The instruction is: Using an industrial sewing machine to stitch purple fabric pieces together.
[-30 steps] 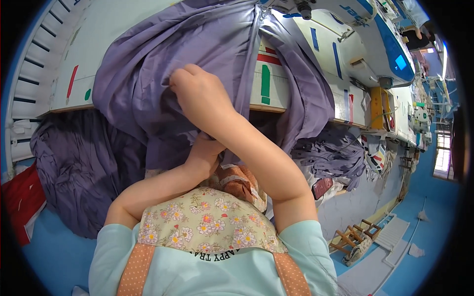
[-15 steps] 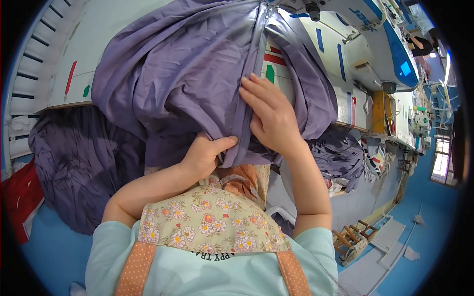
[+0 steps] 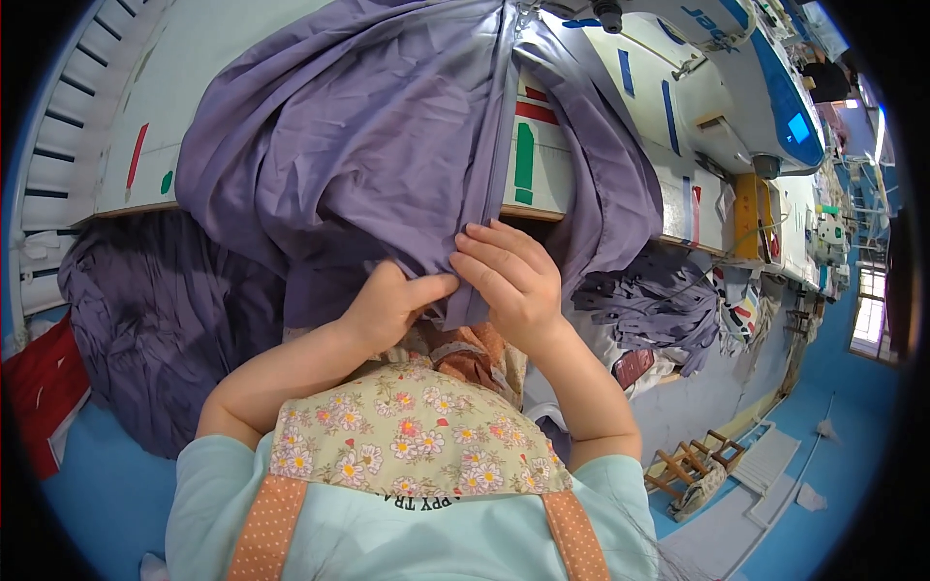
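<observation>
A large gathered piece of purple cloth spreads over the sewing table and hangs off its front edge. A long folded strip of it runs from beneath the sewing machine's needle area down to my hands. Near my apron, my left hand is closed on the cloth, its thumb pressed on top beside the strip. Close to that thumb, my right hand lies across the strip with its fingers stretched out. Its thumb is not clearly visible.
The white and blue sewing machine stands at the upper right of the table, which carries coloured tape marks. More purple cloth is heaped at the left. Purple pieces and a dark red phone-like object lie at the right.
My right hand has slid down the strip toward me, beside my left thumb, uncovering the green tape and the table edge. My left hand has stayed nearly in place.
</observation>
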Available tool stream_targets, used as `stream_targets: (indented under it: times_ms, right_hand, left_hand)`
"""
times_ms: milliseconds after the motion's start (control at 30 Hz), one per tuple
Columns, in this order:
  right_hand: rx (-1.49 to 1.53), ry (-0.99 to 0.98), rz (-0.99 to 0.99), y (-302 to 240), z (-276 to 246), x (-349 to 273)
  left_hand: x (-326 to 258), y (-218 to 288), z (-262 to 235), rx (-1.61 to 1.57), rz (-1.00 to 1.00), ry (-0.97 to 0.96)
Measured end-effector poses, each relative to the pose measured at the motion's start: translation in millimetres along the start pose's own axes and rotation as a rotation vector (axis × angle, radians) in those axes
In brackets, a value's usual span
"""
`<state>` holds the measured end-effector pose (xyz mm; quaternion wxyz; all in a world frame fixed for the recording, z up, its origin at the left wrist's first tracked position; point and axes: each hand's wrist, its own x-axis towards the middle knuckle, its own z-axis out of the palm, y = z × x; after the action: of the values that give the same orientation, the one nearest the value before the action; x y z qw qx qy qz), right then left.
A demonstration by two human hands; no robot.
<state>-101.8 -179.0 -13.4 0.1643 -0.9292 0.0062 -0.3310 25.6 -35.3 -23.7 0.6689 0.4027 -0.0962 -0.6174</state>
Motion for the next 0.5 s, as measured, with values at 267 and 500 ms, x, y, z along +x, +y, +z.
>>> stream_targets:
  times_ms: [267, 500]
  right_hand:
    - [0.024, 0.004, 0.029, -11.8, 2.5, -1.1]
    - [-0.043, 0.113, 0.156, 12.5, -39.0, 23.2]
  left_hand:
    - [29.8, 4.9, 27.6, -0.105, -0.094, 0.247]
    - [34.1, -14.1, 16.4, 0.008, 0.044, 0.296]
